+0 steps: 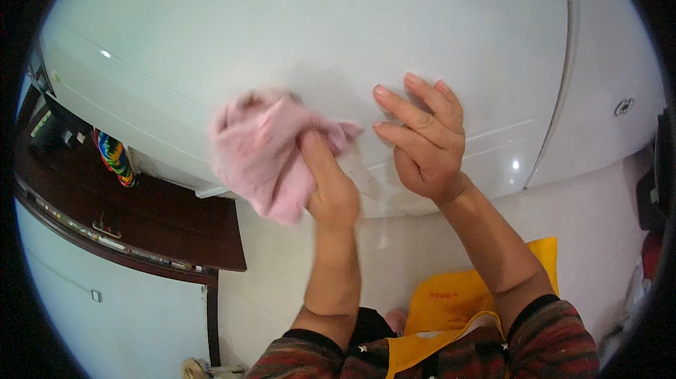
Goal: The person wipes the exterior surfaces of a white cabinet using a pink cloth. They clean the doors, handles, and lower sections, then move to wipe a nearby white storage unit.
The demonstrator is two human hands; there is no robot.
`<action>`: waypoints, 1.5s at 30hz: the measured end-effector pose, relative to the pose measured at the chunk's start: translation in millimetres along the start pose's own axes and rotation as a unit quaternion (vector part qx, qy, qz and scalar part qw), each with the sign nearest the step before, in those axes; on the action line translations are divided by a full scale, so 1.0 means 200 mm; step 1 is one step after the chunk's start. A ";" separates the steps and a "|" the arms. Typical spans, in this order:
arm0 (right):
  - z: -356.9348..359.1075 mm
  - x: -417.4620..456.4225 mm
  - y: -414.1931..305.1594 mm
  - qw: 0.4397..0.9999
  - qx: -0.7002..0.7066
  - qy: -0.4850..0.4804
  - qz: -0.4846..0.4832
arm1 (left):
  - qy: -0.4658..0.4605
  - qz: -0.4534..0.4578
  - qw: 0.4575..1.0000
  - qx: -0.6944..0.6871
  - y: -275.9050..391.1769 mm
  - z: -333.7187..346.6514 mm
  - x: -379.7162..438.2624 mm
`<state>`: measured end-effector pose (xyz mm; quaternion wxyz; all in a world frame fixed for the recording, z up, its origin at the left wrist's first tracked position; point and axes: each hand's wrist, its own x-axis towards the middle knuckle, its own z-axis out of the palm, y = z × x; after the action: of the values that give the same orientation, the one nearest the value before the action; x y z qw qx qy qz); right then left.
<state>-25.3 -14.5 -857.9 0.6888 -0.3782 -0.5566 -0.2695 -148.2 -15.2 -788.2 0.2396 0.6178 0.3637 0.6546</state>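
A crumpled pink cloth (259, 157) is bunched in my left hand (332, 194), with the thumb laid over it. The cloth lies in front of a large glossy white panel (317, 20), its edges blurred. Whether it presses on the panel is hard to tell. To its right, my right hand (430, 141) is empty, fingers apart and pointing at the panel. Its fingertips look close to the white surface, though contact is not certain. Parts of my left fingers are hidden by the cloth.
A curved seam (565, 78) divides the panel at right, beyond which sits a round ornament (624, 107). Dark brown woodwork (174, 226) stands at left, near a multicoloured cloth (113, 157). A wall switch (96, 295) is lower left. Pale tiled floor (274, 273) lies below, and I wear a yellow apron (449, 300).
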 end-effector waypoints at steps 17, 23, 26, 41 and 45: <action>-0.02 0.01 0.00 0.999 0.034 0.040 0.002 | -0.039 0.589 0.766 0.255 0.55 -0.08 1.33; -0.02 -0.01 0.02 1.000 0.019 0.022 -0.004 | -0.026 0.598 0.733 0.322 0.00 0.04 0.90; -0.04 -0.01 0.01 0.999 0.046 0.026 -0.006 | -0.053 0.555 0.750 0.356 -0.30 0.10 0.55; -0.27 0.01 0.19 0.997 0.031 -0.006 -0.072 | -0.170 0.273 0.942 0.097 -0.49 0.25 -0.24; -0.31 0.12 0.14 0.994 0.082 0.045 -0.056 | -0.175 0.204 0.961 0.067 -0.42 0.24 -0.25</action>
<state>37.5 -48.3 -846.0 0.7256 -0.2757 -0.5660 -0.2778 -105.4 7.2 -886.2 0.1194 0.7986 0.2253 0.5452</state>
